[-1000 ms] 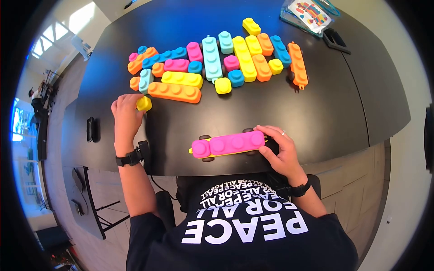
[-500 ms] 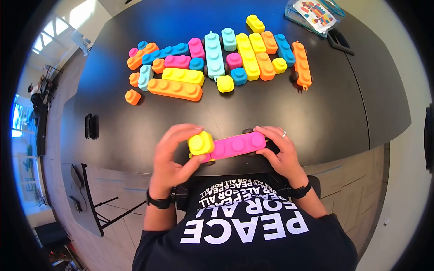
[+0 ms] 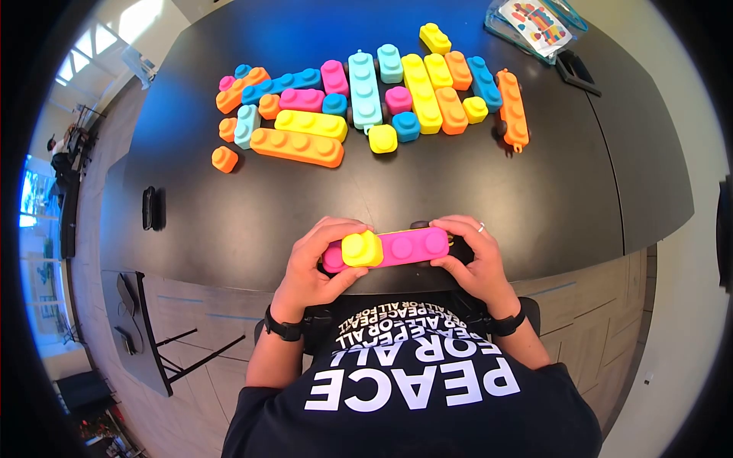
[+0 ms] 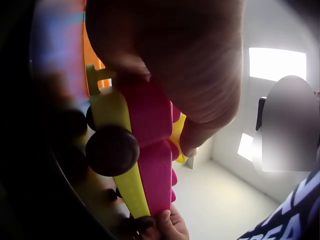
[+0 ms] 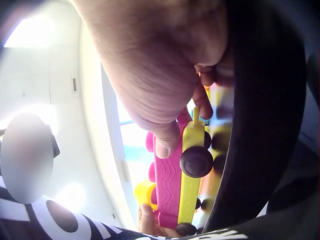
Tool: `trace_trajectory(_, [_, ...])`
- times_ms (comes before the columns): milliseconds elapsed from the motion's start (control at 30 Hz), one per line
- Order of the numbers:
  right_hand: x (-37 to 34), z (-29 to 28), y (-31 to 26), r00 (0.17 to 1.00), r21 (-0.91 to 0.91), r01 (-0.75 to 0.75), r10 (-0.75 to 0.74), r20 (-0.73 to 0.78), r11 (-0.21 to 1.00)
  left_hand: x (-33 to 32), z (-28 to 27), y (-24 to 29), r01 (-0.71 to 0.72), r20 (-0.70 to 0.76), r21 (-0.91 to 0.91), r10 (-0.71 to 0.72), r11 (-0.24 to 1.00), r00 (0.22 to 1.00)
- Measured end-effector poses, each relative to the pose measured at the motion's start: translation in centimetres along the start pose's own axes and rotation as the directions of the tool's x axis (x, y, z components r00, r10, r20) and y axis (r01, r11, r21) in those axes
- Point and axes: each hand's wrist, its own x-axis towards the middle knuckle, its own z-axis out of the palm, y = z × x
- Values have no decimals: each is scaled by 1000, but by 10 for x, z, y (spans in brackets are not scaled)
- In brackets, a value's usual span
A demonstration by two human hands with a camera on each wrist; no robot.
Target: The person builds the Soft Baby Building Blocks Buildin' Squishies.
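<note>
A yellow one-stud block (image 3: 362,249) sits over the left part of a pink row, pinched between thumb and fingers of my left hand (image 3: 311,267). Under it are a small pink block (image 3: 333,259) at the left end and a longer pink block (image 3: 412,244). Both pink blocks rest on a yellow wheeled base (image 5: 188,197) with dark wheels (image 4: 112,150), seen from the side in the wrist views. My right hand (image 3: 478,258) grips the right end of the long pink block, thumb on the near side and fingers on the far side.
Across the back of the dark table (image 3: 534,206) lie several colourful blocks, including a long orange block (image 3: 296,147) and an orange wheeled base (image 3: 512,111). A loose orange block (image 3: 224,159) is at their left. A black case (image 3: 150,208) lies far left; a clear bag (image 3: 500,30) sits back right.
My left hand brought the yellow block from the left side of the table to above the pink row, then slid a little right along it. The right hand stayed at the right end.
</note>
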Motion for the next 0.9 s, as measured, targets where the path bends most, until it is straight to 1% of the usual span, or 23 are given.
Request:
trace_trajectory(167, [1, 0, -1, 1000, -1, 13, -13, -8, 1000, 5, 3, 2, -60, -17, 61, 61, 996, 998])
trace_trajectory(267, [1, 0, 0, 1000, -7, 20, -20, -7, 1000, 10, 3, 11, -117, 54, 191, 108, 975, 993])
trace_trajectory(367, [1, 0, -1, 1000, -15, 16, -16, -1, 1000, 9, 9, 11, -85, 0, 169, 86, 982, 996])
trace_trajectory(467, [2, 0, -2, 1000, -18, 19, -19, -6, 1000, 6, 17, 0, -102, -58, 207, 117, 973, 992])
trace_trajectory(900, [1, 0, -1, 1000, -28, 27, -27, 0, 999, 13, 10, -7, -94, -22, 213, 101, 973, 995])
